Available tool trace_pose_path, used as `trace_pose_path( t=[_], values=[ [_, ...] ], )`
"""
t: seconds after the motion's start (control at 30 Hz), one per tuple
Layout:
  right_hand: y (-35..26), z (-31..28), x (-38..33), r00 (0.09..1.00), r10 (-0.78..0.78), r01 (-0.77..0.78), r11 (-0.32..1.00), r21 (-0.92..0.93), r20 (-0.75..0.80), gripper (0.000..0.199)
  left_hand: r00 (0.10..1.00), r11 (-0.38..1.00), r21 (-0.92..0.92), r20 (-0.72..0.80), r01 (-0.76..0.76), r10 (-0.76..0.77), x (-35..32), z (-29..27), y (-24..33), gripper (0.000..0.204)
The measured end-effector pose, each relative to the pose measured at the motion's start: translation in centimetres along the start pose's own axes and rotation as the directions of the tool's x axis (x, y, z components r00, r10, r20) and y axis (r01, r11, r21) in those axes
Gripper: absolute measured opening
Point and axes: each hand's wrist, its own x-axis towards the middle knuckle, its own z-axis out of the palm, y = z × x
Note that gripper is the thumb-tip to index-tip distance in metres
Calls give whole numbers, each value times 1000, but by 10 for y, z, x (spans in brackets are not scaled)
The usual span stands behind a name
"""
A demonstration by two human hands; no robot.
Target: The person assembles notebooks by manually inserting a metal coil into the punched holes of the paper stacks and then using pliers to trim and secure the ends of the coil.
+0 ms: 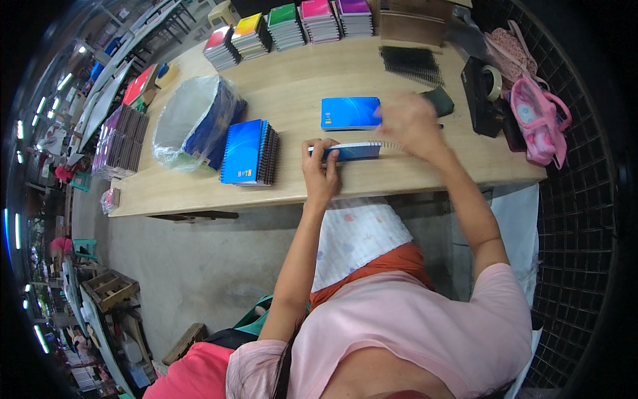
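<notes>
My left hand (321,166) is closed around one end of a small blue notebook (355,152), tilted up near the table's front edge with its page edges facing up. From the notebook's right end a thin spiral wire coil (392,144) runs out toward my right hand (411,126). That hand is smeared by motion, so its grip on the coil cannot be made out. Just beyond lies another blue notebook or cover pile (349,113), flat on the table. To the left, a stack of blue spiral notebooks (242,153) shows dark coils along its right side.
A plastic-lined blue bin (193,120) stands at the left. Along the back are several notebook stacks, including a green one (286,26). Dark wire coils (411,64) lie at the back right, near a dark green piece (438,102), a tape dispenser (482,96) and a pink bag (537,120).
</notes>
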Motion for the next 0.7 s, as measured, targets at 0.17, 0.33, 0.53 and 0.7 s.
trace_pose_path(
  t=[0.17, 0.33, 0.53, 0.7],
  values=[
    [95, 4, -8, 881, 467, -455, 790, -411, -78, 55, 994, 994, -109, 106, 8, 3, 1, 2, 5, 22],
    [101, -27, -4, 914, 366, -399, 887, 233, 175, 55, 994, 999, -20, 102, -33, 35, 4, 6, 3, 39],
    [44, -13, -23, 818, -56, -296, 812, 503, 573, 45, 991, 999, -39, 130, 30, -25, 4, 11, -4, 46],
    [35, -24, -11, 858, -149, -441, 276, 854, 491, 50, 992, 998, -69, 129, -2, 11, 5, 14, -5, 46]
  ],
)
